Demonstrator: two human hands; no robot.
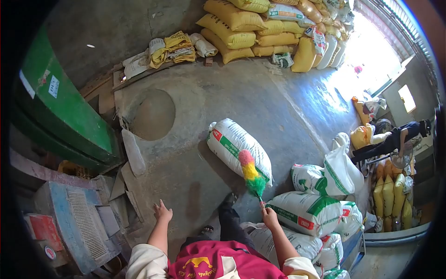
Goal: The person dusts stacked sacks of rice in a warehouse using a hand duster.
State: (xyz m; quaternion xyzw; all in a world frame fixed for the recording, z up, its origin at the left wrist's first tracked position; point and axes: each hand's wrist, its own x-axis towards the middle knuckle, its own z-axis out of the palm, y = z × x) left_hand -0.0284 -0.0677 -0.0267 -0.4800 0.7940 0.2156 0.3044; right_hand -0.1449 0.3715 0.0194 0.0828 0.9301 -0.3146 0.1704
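My right hand is closed around the handle of a feather duster, fluffy in pink, yellow and green. The duster's head overlaps a white sack with green and red print that lies on the concrete floor in front of me. Out to the left, my left hand is empty, its fingers apart above the floor. Close by my right forearm, more full white sacks are piled up.
Yellow sacks are stacked along the far wall, beside folded empty sacks. A round pit lies in the floor at left, near a green machine and a blue machine. Another person stands at right.
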